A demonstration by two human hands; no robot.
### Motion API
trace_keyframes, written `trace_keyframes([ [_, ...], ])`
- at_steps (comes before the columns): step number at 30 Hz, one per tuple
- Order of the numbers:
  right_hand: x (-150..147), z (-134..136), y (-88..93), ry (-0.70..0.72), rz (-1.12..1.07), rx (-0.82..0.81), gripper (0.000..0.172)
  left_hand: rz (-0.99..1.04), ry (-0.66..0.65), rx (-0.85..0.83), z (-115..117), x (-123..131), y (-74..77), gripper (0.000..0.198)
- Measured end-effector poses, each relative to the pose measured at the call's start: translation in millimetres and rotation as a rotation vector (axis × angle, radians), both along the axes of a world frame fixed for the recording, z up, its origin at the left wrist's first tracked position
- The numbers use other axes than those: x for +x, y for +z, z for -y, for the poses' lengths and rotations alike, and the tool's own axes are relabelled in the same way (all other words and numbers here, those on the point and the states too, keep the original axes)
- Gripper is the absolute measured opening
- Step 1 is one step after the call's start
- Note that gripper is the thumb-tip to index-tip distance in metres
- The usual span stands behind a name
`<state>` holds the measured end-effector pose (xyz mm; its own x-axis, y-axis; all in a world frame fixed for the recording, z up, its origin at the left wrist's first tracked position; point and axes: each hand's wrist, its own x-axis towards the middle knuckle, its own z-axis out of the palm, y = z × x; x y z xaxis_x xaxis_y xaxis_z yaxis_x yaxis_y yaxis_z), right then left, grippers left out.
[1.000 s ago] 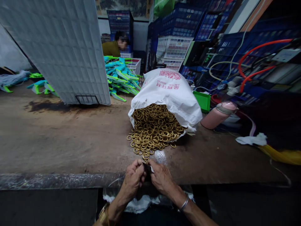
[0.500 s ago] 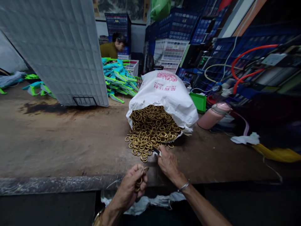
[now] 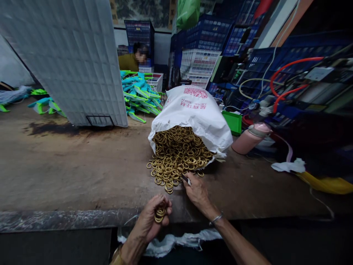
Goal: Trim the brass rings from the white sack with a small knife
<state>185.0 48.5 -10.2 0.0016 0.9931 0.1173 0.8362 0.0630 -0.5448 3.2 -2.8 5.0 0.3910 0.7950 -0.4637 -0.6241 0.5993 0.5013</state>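
Note:
Several brass-coloured rings sit in my left hand, whose fingers curl around them above the table's front edge. My right hand is closed on a small dark-bladed knife-like tool with a pale part near the fingers; its exact kind is hard to make out. The tool's tip is at the edge of a heap of the same rings. That heap spills onto the table from the open mouth of a white woven sack with red print, lying on its side.
A tall grey panel stands on the wooden table at the left. Behind it lie turquoise and green plastic pieces. To the right are a pink bottle, a green tray and red hoses. A person is at the back.
The ring held up at my left fingertips no longer shows there; the rings now lie gathered in that hand's curled fingers. My right hand stays almost in place with its tool.

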Motion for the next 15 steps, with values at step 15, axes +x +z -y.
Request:
trace_keyframes([
  [15, -33, 26, 17.6, 0.116, -0.670, -0.330, 0.015, -0.646, 0.138, 0.314, -11, 6, -5.9, 0.027],
])
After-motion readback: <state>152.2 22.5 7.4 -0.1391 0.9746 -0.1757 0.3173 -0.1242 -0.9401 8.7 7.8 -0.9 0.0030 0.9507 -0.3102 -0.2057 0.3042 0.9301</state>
